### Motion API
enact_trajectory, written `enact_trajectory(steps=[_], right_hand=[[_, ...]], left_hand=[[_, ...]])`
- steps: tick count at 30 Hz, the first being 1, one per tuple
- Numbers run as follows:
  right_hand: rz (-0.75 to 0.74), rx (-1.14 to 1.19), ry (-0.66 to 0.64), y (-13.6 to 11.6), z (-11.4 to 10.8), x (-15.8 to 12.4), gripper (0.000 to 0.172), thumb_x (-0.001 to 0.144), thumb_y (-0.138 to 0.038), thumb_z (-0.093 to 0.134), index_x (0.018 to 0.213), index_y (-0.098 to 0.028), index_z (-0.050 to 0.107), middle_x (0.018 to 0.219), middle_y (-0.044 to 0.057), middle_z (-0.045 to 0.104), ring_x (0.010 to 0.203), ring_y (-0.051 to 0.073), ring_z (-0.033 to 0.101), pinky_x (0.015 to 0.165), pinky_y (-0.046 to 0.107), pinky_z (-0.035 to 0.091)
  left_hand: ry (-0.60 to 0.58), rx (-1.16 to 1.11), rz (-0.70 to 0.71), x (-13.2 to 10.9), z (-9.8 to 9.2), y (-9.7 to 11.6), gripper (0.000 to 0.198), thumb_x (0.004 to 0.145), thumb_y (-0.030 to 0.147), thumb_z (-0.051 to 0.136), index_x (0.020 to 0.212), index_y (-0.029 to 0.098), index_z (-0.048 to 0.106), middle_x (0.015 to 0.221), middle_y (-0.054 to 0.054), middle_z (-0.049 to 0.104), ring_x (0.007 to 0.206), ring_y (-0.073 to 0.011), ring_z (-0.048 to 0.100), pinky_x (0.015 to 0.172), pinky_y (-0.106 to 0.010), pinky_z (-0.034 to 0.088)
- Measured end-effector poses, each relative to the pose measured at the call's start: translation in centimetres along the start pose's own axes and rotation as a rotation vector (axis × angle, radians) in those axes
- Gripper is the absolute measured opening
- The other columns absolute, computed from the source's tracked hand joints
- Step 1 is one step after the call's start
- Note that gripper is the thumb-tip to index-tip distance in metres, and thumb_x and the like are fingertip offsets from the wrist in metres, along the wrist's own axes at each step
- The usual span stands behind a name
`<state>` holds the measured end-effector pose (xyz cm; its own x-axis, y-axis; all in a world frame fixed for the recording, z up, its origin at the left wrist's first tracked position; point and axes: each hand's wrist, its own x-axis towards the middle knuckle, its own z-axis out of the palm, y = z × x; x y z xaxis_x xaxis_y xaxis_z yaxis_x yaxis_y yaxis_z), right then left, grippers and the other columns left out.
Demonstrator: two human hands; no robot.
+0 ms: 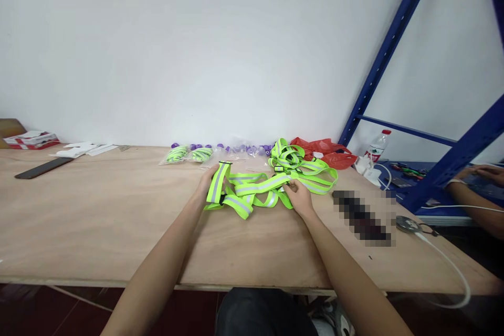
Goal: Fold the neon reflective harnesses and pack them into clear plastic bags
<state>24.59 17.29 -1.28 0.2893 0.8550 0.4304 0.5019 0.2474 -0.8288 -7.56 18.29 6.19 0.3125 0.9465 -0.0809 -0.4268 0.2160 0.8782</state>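
A neon-yellow reflective strap harness [252, 191] with grey stripes lies tangled on the wooden table [98, 220] in front of me. My left hand [208, 178] is closed on a flat folded end of the strap and holds it upright. My right hand [297, 194] pinches another band of the same harness near its middle. A second heap of the same yellow straps [293, 160] lies just behind, toward the wall.
Two bagged yellow straps [189, 154] and purple pieces [236, 148] line the wall. A red plastic bag [326, 151], a water bottle [378, 146], a white cable [444, 262] and blue shelving [452, 163] are at right. Another person's arm [476, 205] rests there. A dark bar [41, 168] lies far left.
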Motion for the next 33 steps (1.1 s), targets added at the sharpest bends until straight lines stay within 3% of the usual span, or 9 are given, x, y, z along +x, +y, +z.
enact_trajectory(steps=[5,8,11,14,18,23,25,29,33], right_hand=[[0.015,0.246,0.065,-1.2,-0.5,-0.5,0.04,0.074,-0.06,0.064,0.082,-0.023,0.051,0.068,0.0,0.063,0.062,0.02,0.063,0.058,0.03,0.049],[-0.001,0.239,0.203,-2.0,-1.3,-0.8,0.036,0.077,-0.055,0.062,0.086,-0.023,0.052,0.069,0.001,0.064,0.062,0.02,0.064,0.06,0.031,0.05],[-0.044,0.236,0.357,-2.7,-2.8,-1.4,0.033,0.078,-0.051,0.061,0.089,-0.021,0.052,0.075,0.004,0.066,0.067,0.021,0.064,0.063,0.032,0.051],[-0.13,0.171,0.395,-3.5,-4.5,-3.1,0.028,0.079,-0.046,0.059,0.09,-0.02,0.054,0.08,0.006,0.067,0.072,0.022,0.064,0.068,0.033,0.053],[-0.32,-0.05,0.177,-5.3,-5.5,-7.0,0.017,0.079,-0.032,0.058,0.092,-0.021,0.061,0.089,0.007,0.07,0.083,0.023,0.066,0.077,0.034,0.052],[-0.445,-0.172,-0.272,-8.0,-4.1,-10.6,0.008,0.082,-0.029,0.058,0.08,-0.025,0.065,0.084,0.006,0.071,0.082,0.024,0.065,0.074,0.034,0.051],[-0.418,-0.17,-0.386,-8.7,-3.6,-11.1,0.016,0.084,-0.032,0.057,0.071,-0.025,0.063,0.07,0.003,0.068,0.067,0.022,0.062,0.064,0.031,0.048],[-0.331,-0.077,-0.355,-10.4,-4.1,-10.7,0.027,0.09,-0.041,0.054,0.072,-0.024,0.065,0.055,-0.002,0.059,0.044,0.015,0.046,0.05,0.027,0.037],[-0.211,0.107,-0.334,-13.8,-4.8,-10.5,0.026,0.083,-0.045,0.064,0.098,-0.023,0.065,0.081,0.001,0.068,0.052,0.013,0.053,0.052,0.026,0.042]], left_hand=[[-0.087,-0.005,0.123,-1.1,-0.3,1.4,0.043,0.081,0.051,0.066,0.061,0.02,0.045,0.042,0.005,0.044,0.033,-0.0075,0.036,0.035,-0.02,0.029],[-0.137,0.074,0.176,-2.6,-0.6,2.3,0.038,0.079,0.045,0.072,0.065,0.019,0.047,0.042,0.007,0.043,0.033,-0.0071,0.035,0.035,-0.019,0.027],[-0.247,0.242,0.073,-4.7,-1.3,2.9,0.033,0.076,0.043,0.076,0.078,0.016,0.057,0.05,0.004,0.053,0.039,-0.0087,0.045,0.039,-0.02,0.034],[-0.329,0.47,-0.027,-6.5,-1.7,2.8,0.035,0.076,0.043,0.077,0.09,0.015,0.063,0.068,-0.003,0.066,0.053,-0.0127,0.058,0.049,-0.022,0.043],[-0.229,0.534,0.063,-6.9,0.1,2.5,0.036,0.079,0.049,0.073,0.089,0.016,0.062,0.067,-0.001,0.066,0.054,-0.0131,0.058,0.051,-0.022,0.043],[-0.049,0.326,0.212,-5.1,6.2,3.0,0.036,0.075,0.049,0.072,0.083,0.018,0.057,0.058,0.0,0.063,0.046,-0.0125,0.055,0.045,-0.021,0.04],[-0.078,0.315,0.213,-4.7,8.4,2.7,0.039,0.078,0.054,0.068,0.084,0.018,0.056,0.059,-0.001,0.064,0.046,-0.0145,0.057,0.045,-0.023,0.042],[-0.097,0.384,0.274,-5.3,10.5,0.7,0.045,0.076,0.062,0.067,0.086,0.018,0.057,0.061,-0.001,0.065,0.052,-0.017,0.062,0.049,-0.025,0.046],[-0.006,0.318,0.339,-6.4,11.5,-0.8,0.045,0.078,0.062,0.063,0.085,0.018,0.057,0.063,-0.001,0.066,0.054,-0.0164,0.061,0.051,-0.025,0.045]])
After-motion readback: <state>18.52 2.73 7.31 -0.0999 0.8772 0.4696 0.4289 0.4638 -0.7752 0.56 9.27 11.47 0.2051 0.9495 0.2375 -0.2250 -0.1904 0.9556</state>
